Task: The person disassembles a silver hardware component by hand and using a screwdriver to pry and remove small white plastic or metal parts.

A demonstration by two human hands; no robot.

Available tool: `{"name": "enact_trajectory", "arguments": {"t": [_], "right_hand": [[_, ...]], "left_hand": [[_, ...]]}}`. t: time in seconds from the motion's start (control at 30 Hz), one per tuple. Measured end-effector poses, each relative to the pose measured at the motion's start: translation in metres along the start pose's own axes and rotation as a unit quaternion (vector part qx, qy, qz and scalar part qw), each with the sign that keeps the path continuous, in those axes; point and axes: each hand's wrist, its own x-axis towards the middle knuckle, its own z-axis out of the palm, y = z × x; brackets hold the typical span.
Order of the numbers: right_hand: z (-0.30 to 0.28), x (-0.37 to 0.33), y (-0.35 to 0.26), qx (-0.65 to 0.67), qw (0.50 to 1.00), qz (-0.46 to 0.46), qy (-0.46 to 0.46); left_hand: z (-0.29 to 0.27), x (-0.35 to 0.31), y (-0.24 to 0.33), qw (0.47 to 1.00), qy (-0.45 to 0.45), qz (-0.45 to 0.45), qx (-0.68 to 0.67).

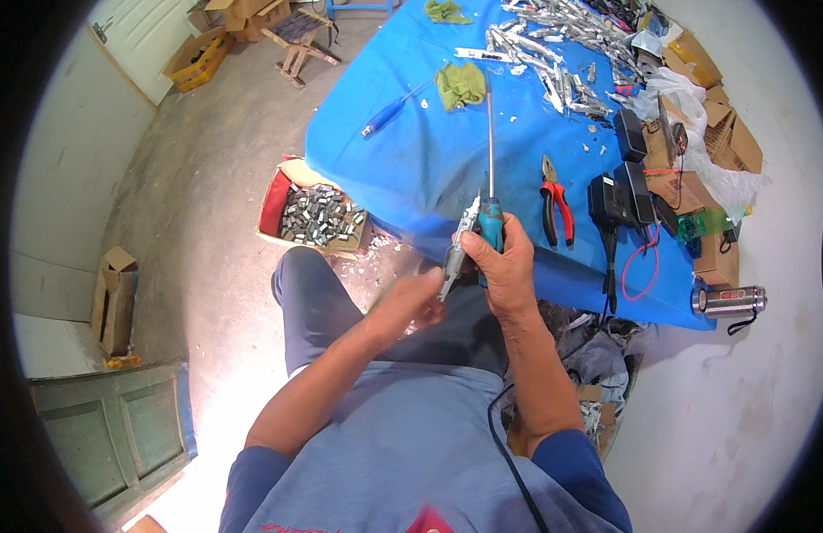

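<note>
My right hand [507,271] is closed round the teal handle of a long-shafted screwdriver [491,222], whose metal shaft points away over the table. The same hand's thumb presses on a slim grey-and-white device part [456,253], held tilted beside the handle. At the part's lower end my left hand [410,302] is closed with bent fingers, somewhat blurred. Both hands are above my lap, at the near edge of the blue-covered table [411,169]. Right of them lie red-and-black pliers [556,206], jaws pointing away.
A pile of similar parts [554,58] covers the far table. A green cloth [460,86] and blue-handled screwdriver [385,117] lie nearer. Black power adapters [611,202] with cables and a metal flask [731,302] are at right. A box [275,197] of small metal pieces stands left of the table.
</note>
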Motion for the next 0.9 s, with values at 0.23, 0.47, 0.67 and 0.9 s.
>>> {"name": "enact_trajectory", "arguments": {"t": [0.23,0.47,0.67,0.9], "right_hand": [[0.011,-0.014,-0.027,-0.066,0.988,0.085,-0.107],[0.018,-0.029,-0.022,-0.053,0.987,0.123,-0.083],[0.023,-0.076,-0.016,-0.11,0.992,0.006,0.066],[0.056,-0.138,-0.014,-0.094,0.994,-0.002,0.061]], "left_hand": [[0.01,-0.002,0.001,1.0,0.001,0.012,-0.02],[0.022,-0.016,0.005,0.997,-0.013,0.061,-0.04],[0.003,-0.024,-0.009,0.991,-0.024,0.129,-0.032],[0.023,-0.03,-0.022,0.979,0.147,0.128,-0.057]]}}
